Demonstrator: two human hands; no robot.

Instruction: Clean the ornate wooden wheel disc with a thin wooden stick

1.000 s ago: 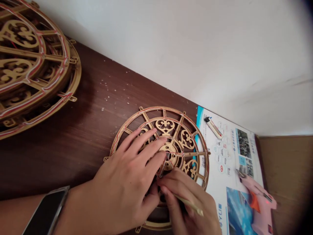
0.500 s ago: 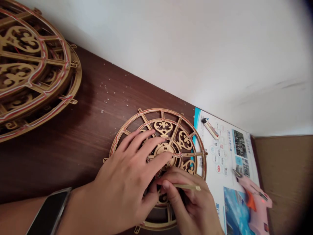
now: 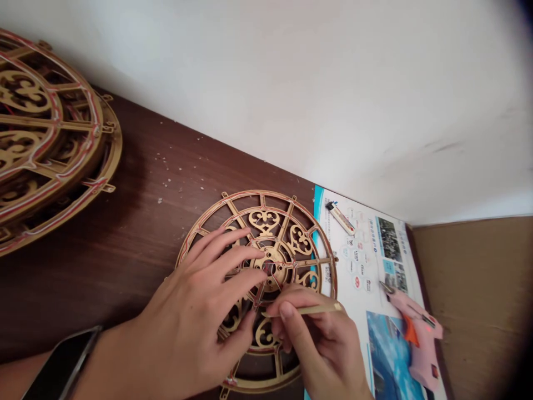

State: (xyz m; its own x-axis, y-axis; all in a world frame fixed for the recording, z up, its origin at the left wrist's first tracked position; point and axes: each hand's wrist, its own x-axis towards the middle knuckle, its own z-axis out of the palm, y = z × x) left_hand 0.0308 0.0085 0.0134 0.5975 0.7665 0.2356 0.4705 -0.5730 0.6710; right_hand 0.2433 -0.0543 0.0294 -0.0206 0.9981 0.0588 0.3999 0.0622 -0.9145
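A round gold openwork frame lies on the table, with red and white wires running in its rings and spokes. My left hand rests across its left side, fingers spread, with the fingertips near the hub. A dark-faced wristband is on that wrist. In my right hand, thumb and fingers pinch a thin pale-yellow stick. The stick's narrow tip points left, close to my left thumb and the wires below the hub. Whether the tip touches the frame I cannot tell.
At the left, larger gold frames are stacked. A printed sheet lies under the round frame's right edge, carrying a small white-and-black lighter-like object and a pink glue gun. White crumbs dot the brown table by the wall.
The whole view has shifted, so things appear further left. My left hand has drawn back from the hub, and its thumb is apart from my right fingers. The stick's tip now shows.
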